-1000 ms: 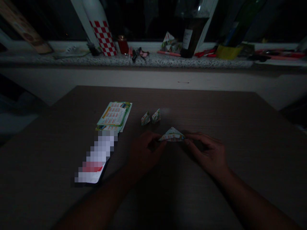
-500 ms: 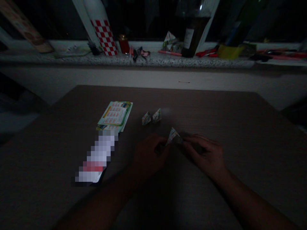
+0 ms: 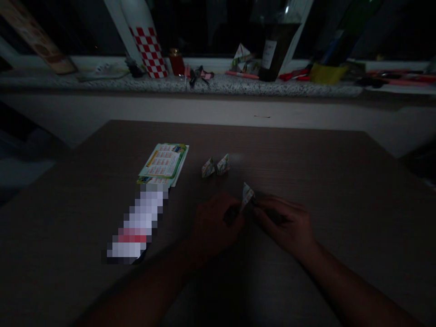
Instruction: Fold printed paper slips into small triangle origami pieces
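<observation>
A small folded paper piece (image 3: 247,195), printed and pointed at the top, stands between my two hands above the table. My left hand (image 3: 218,222) pinches its left lower edge, thumb and forefinger closed. From the other side my right hand (image 3: 286,222) grips the right edge between thumb and fingers. Both hands are dim, and the exact fingertip contact is partly in shadow. Just beyond them sit two similar folded paper pieces, the left one (image 3: 207,168) and the right one (image 3: 223,165), side by side on the table.
Printed calendar cards (image 3: 161,161) lie in a stack at the left, above a blurred-out phone-like object (image 3: 139,222). Behind the brown table (image 3: 306,154), a granite sill (image 3: 218,88) holds a checkered bottle (image 3: 150,52), a dark labelled bottle (image 3: 274,54) and a larger folded paper (image 3: 241,56).
My hands have come closer together, the right one moving left. The folded paper between them looks narrower and has turned. The other paper pieces stay put.
</observation>
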`<state>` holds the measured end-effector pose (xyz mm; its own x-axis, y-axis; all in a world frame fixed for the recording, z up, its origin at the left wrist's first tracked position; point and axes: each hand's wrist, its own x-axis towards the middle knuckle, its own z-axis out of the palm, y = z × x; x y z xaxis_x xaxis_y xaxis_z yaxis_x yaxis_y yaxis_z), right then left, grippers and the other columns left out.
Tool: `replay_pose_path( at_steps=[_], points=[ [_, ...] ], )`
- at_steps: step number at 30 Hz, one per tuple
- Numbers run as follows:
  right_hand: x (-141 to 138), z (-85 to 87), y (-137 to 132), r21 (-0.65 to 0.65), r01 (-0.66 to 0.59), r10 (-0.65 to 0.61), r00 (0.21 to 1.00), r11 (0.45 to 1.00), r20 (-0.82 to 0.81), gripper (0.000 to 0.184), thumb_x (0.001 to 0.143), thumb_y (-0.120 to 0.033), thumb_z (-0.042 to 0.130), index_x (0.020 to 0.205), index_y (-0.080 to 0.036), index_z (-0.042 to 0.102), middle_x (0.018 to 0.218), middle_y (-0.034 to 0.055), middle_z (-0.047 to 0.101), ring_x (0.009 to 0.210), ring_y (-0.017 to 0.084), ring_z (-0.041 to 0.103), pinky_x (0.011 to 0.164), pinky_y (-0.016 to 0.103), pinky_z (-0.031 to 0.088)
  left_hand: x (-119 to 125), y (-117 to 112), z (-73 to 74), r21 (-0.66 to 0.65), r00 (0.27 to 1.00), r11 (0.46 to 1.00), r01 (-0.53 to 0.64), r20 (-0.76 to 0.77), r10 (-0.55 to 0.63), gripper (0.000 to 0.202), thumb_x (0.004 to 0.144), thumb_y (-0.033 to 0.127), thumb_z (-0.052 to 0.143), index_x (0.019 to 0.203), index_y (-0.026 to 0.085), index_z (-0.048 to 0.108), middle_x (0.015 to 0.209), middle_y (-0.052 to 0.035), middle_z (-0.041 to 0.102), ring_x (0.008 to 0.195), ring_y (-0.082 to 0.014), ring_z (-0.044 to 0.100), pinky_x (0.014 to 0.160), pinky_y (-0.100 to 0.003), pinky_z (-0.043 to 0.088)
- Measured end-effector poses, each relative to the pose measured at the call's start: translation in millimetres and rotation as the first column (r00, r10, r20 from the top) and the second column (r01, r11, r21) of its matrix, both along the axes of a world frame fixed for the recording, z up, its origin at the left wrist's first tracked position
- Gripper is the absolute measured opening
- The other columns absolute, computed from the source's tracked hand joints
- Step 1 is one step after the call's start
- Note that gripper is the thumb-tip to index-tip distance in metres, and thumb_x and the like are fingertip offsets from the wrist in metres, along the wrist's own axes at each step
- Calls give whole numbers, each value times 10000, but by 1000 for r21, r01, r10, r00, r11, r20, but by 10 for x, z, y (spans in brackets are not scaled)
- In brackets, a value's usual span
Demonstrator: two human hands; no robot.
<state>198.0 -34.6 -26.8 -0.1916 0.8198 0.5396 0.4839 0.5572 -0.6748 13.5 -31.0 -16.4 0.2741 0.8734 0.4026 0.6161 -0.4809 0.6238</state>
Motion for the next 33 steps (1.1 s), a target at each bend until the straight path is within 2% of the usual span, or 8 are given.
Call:
replay_pose_path(
  at_steps=[10,15,21,25,28,30,33],
  points=[
    [-53,15,-31,-22,-53,53,999,998,-8,109,816,-147,626,898,-191,683,828,55,724,727,166,689,643,268,556,40,-23,-38,37,996,995,92,8,-92,31,792,177,552,809,173,578,755,-28,621,692,-142,590,625,-251,457],
    [-47,24,-29,-37,-80,80,997,996,2,122,821,-137,628,920,-179,685,831,53,723,731,148,682,645,247,542,47,-25,-33,58,995,993,102,11,-103,33,794,171,551,806,170,582,766,-33,636,698,-144,599,624,-249,460],
    [-39,46,-27,-33,-86,87,996,996,0,132,787,-201,694,913,-166,676,822,59,717,725,157,681,647,243,539,15,-23,-78,77,993,990,121,-10,-121,128,790,203,576,913,177,604,847,-44,668,751,-159,630,671,-270,493],
    [-32,43,-13,-35,-52,52,999,998,0,87,799,-186,665,885,-173,667,806,57,710,719,162,677,634,250,533,22,-25,-81,79,990,987,140,-18,-139,185,798,197,588,979,169,609,920,-62,678,827,-172,641,726,-286,504],
    [-12,28,6,-34,-2,2,1000,999,5,80,819,-147,612,870,-170,668,806,64,712,716,163,676,630,254,526,17,-15,-26,53,984,983,174,28,-176,147,809,178,584,951,167,621,932,-59,682,840,-154,640,749,-267,498],
    [8,25,18,-42,29,-28,999,999,17,81,822,-143,603,855,-170,671,804,67,713,715,164,675,624,252,520,-6,1,16,15,989,992,125,71,-126,62,808,197,595,851,163,625,831,-42,671,762,-139,625,705,-255,485],
    [43,40,28,-52,25,-23,999,998,28,90,834,-150,593,863,-176,675,810,62,714,718,162,675,620,249,514,-54,42,45,-149,982,988,-43,174,69,129,771,273,659,812,162,608,705,-5,614,640,-122,572,606,-236,453]
  ],
)
